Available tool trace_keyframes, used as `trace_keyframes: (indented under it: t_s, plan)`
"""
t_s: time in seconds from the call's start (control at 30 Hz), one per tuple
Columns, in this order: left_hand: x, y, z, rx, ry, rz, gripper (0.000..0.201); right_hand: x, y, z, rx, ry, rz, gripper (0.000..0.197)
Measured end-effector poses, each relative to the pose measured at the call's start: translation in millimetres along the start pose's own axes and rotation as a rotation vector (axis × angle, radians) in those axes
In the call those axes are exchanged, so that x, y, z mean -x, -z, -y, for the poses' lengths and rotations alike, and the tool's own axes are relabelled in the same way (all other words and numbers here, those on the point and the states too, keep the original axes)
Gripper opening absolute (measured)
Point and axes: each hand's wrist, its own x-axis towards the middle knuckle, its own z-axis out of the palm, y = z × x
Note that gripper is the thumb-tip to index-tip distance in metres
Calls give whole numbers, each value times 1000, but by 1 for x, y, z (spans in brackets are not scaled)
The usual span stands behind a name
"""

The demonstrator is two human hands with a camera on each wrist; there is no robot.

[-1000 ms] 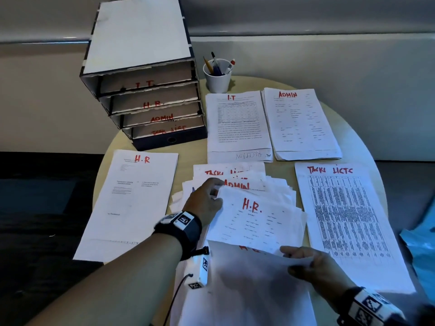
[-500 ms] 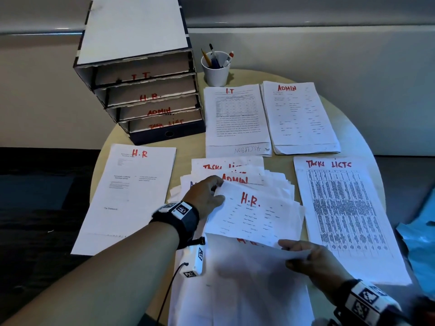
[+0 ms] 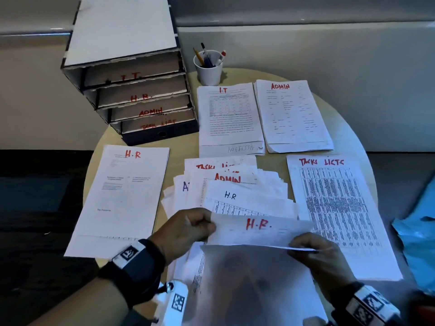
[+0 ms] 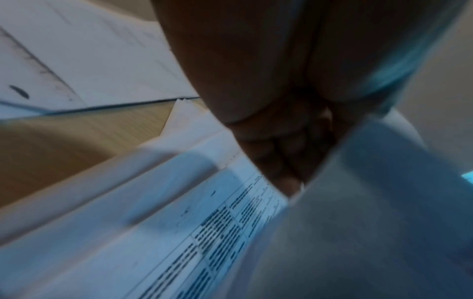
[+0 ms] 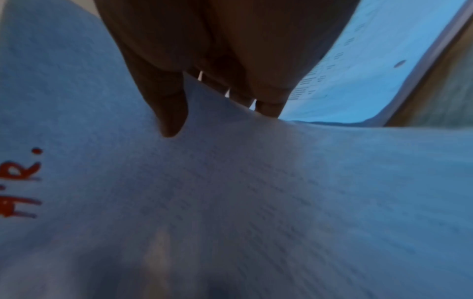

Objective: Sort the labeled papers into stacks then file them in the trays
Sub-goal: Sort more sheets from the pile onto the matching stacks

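Round wooden table (image 3: 348, 128), pale tan top, shoved up close to a grey wall (image 3: 306, 55). At the far edge there's a white paper cup (image 3: 209, 72) standing upright and doing duty as a pen holder: a yellow pencil (image 3: 198, 56), a dark pen (image 3: 205, 52) and a white marker with a red cap (image 3: 221, 57) poke out of it at angles. Off the right edge of the table, something crumpled and light blue, maybe a plastic bag (image 3: 416, 241), hard to tell. The floor (image 3: 35, 208) on the left is really dark.
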Motion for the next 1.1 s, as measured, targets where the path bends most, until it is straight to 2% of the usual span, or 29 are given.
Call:
trace_keyframes:
  t_s: [0.07,0.13,0.17,0.2,0.23,0.27,0.3,0.4,0.47,0.53,0.63,0.7,0.77,0.83,0.9,1.0,1.1]
  plan:
    - [-15,3,-1,-54,44,-27,24,0,-1,-3,-17,-41,-2,35]
    - [-40,9,-3,-251,51,-203,30,1,0,-3,-44,-40,9,60]
    - [-53,10,-5,-391,51,-285,24,3,0,-1,-65,-33,13,58]
    - [-65,10,-7,-536,60,-321,11,6,-1,3,-105,-43,17,44]
    - [-75,8,-8,-658,87,-313,6,9,-1,5,-146,-65,21,27]
    - [-85,5,-7,-743,127,-284,20,11,-1,7,-153,-91,13,20]
    - [-93,1,-6,-791,172,-259,28,12,2,2,-117,-102,0,22]
    - [-105,-7,-2,-849,212,-298,36,13,5,-8,119,-85,-61,25]
    - [-106,-11,4,-857,199,-315,34,14,4,-12,213,-48,-106,20]
    - [-106,-14,9,-870,194,-310,39,16,-2,-12,257,-35,-108,26]
    - [-104,-17,8,-936,153,-318,66,16,-8,-15,352,-48,-41,29]
    - [-107,-19,4,-1097,64,-264,78,15,-12,-14,407,-81,1,22]
    - [-112,-19,-2,-1278,-16,-132,77,13,-13,-13,445,-114,29,26]
    - [-118,-16,-10,-1381,-18,-44,72,11,-12,-15,474,-139,24,35]
    - [-120,-14,-14,-1422,-23,-29,67,10,-10,-17,456,-164,4,34]
    - [-118,-14,-10,-1444,-103,-49,58,11,-10,-20,436,-175,1,33]
    - [-115,-13,-3,-1490,-161,-37,61,14,-12,-18,365,-195,-16,18]
